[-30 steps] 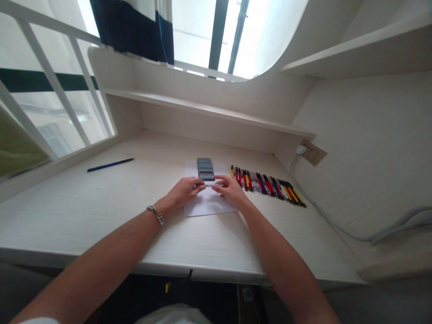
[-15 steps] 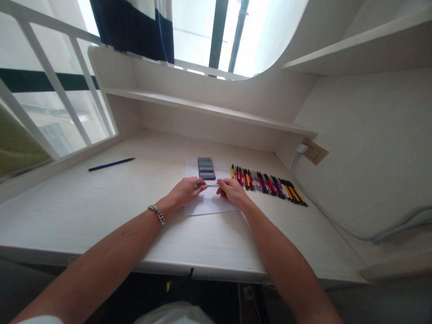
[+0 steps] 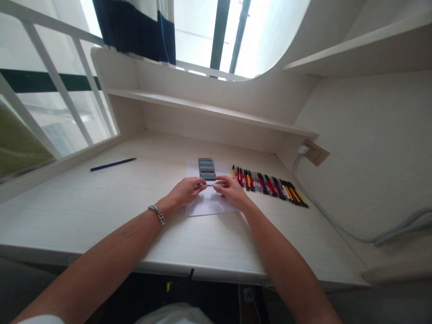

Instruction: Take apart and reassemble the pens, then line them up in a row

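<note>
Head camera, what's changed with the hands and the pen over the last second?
Very little. Both hands kept hold of the thin pen over the white paper: the left hand at its left end, the right hand at its right. The right hand's fingers opened slightly from the left hand half a second ago, then closed in again. The stacked pens, the pen row and the blue pen stayed put.

The bench point(image 3: 101, 211) was pale wood-grain laminate with a matt, smooth finish. The sheet point(image 3: 205, 208) on it was plain white matt paper. The row of pens point(image 3: 270, 184) looked like glossy coloured plastic. The bracelet point(image 3: 157, 213) on the left wrist was shiny linked metal. The cable point(image 3: 337, 225) had a smooth grey plastic sheath.
</note>
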`<state>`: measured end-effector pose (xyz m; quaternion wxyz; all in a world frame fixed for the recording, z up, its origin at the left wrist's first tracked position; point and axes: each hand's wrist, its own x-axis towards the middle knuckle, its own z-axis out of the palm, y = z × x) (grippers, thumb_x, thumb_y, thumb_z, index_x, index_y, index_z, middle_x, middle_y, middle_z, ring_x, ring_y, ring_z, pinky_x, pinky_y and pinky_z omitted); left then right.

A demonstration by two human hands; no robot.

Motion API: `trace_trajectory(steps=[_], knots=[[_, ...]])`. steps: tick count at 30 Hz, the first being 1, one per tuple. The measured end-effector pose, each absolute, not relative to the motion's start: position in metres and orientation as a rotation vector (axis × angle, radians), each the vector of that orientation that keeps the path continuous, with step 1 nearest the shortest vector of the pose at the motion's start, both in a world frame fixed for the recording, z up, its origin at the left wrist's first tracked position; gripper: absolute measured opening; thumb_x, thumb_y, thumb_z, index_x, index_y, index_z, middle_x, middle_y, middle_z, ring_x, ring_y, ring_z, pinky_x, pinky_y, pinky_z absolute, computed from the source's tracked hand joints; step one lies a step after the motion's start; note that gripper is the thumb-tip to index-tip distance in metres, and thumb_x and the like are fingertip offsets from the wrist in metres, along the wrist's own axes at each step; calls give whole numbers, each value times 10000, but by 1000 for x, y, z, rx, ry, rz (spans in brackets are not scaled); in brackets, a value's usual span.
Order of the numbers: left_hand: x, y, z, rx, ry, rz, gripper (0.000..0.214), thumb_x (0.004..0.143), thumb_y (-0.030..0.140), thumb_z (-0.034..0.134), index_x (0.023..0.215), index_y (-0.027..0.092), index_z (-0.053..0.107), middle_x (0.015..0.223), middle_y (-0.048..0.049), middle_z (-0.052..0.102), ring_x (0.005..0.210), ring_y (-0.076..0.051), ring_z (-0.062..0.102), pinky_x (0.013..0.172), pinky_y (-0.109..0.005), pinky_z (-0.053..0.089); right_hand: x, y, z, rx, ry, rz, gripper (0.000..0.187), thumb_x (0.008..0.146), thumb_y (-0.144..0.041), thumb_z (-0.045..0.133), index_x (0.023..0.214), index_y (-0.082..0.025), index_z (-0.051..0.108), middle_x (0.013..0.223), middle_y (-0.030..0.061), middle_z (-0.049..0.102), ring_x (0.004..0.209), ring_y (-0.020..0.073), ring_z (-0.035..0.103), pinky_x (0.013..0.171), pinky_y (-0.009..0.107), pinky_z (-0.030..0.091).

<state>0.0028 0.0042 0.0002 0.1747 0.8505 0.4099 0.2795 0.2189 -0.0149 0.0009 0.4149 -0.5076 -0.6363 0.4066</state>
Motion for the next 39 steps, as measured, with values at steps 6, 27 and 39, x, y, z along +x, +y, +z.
trace_trajectory(steps=[6,27,39], knots=[[4,3,0,2472,1154,756,341,940,276,479,1196,242,702,1020,-70,747,845,-193,664,751,-287,478,219,-16,3,-1332,-1720,867,233,834,-361,629,877,-157,734,692,15,664,587,116,567,573,228,438],[-8,17,-7,2406,1223,696,359,851,123,473,1135,212,674,976,-63,730,847,-189,659,735,-271,474,244,-7,6,-1357,-1605,875,265,683,-289,748,907,-147,748,809,58,717,680,144,607,609,259,470],[-17,23,-6,2351,1294,649,388,805,68,479,1115,209,667,936,-56,714,831,-179,634,711,-255,432,253,3,-4,-1431,-1688,662,181,792,-249,699,931,-146,752,878,74,744,781,171,656,758,298,503]])
